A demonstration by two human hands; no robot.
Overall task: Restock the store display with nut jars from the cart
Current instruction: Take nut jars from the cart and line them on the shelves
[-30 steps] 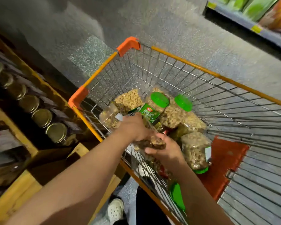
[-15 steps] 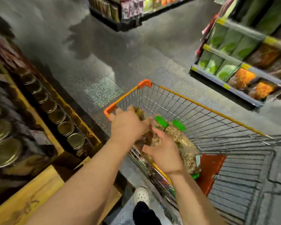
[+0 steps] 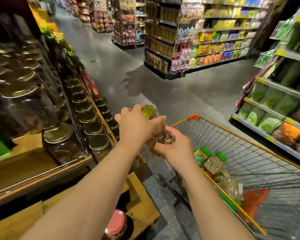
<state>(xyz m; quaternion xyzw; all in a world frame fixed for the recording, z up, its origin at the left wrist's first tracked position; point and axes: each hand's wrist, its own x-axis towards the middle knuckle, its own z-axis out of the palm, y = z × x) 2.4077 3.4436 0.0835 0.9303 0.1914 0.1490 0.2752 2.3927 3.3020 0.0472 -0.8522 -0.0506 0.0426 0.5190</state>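
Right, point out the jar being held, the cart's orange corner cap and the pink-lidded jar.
Held nut jar (image 3: 148, 110), head view, on its gold lid.
Orange corner cap (image 3: 194, 117), head view, on the cart's far corner.
Pink-lidded jar (image 3: 116, 222), head view, middle of its lid.

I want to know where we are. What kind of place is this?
Most likely a supermarket. Long shelves packed with colourful packets line the aisle, a wire shopping cart holds nut jars, and rows of gold-lidded jars fill the wooden display.
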